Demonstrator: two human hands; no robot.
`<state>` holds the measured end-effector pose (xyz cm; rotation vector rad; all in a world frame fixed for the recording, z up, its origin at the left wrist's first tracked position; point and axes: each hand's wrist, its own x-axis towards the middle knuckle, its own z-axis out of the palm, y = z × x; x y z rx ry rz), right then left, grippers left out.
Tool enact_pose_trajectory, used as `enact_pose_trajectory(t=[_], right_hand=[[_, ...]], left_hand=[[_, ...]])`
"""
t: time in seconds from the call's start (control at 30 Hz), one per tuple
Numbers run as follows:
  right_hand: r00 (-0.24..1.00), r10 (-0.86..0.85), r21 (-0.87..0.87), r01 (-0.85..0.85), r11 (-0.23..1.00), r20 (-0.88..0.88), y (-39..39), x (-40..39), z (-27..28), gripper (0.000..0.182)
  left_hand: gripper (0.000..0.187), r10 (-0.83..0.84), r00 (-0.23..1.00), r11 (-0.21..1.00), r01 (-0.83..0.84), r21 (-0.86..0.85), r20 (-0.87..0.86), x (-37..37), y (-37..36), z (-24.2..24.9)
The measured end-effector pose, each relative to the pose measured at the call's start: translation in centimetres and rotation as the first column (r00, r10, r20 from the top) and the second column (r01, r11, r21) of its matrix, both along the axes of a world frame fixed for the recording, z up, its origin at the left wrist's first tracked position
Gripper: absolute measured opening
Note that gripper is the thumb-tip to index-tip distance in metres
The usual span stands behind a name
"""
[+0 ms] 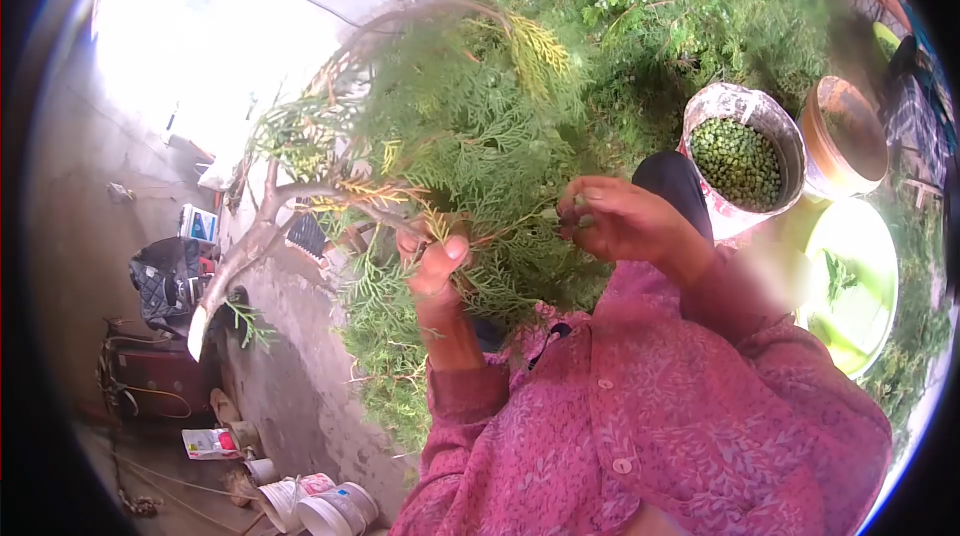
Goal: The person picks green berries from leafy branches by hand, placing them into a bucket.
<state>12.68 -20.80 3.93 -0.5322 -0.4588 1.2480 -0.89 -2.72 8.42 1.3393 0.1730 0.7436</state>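
Note:
My left hand [435,258] is closed around a leafy conifer branch [262,226], its thumb on top. The branch's thick bare stem ends in a pale cut at the lower left, while green, partly yellowed sprays spread above and around the hand. To the right, my right hand [632,221] has its fingers curled together beside the tips of the sprays. Small green cones [584,222] show between those fingers; how many is hidden. A white bucket [708,104], partly filled with similar green cones [737,164], stands right of my right hand.
A large heap of cut greenery [690,6] lies ahead. Right of the bucket are an orange-brown bucket [815,126] and a light-green basin [880,281] with a sprig inside. Over at the left are a dark red case [155,381], a black bag [160,271] and white tubs [338,513].

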Motion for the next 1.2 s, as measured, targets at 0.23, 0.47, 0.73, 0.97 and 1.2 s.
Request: enact_pose_trajectory(t=[0.23,0.47,0.73,0.97,1.2], right_hand=[[0.955,0.028,-0.212,0.037,0.977,0.296,1.3,-0.8,1.1,0.030],[0.990,-0.064,-0.177,0.087,0.980,0.129,2.8,-1.4,0.6,0.020],[0.889,-0.383,-0.351,0.285,0.892,-0.250,2.5,-1.1,1.7,0.015],[0.581,-0.806,-0.149,0.792,0.592,-0.112,-5.0,7.2,-1.6,0.016],[-0.248,0.559,0.367,0.924,-0.110,0.792,-12.9,14.9,-11.7,0.041]], left_hand=[[0.028,0.003,1.000,0.999,-0.001,0.050,-0.022,-0.2,0.3,0.3],[0.028,0.051,0.997,0.994,-0.046,0.104,-0.051,-0.1,0.3,0.8],[0.034,0.236,0.971,0.947,-0.235,-0.217,-0.020,1.1,-2.4,-1.0],[0.033,0.053,0.998,0.970,-0.059,-0.237,-0.033,0.1,0.2,-1.6],[0.036,0.051,0.997,0.975,-0.062,-0.215,-0.056,0.8,0.0,-1.8]])
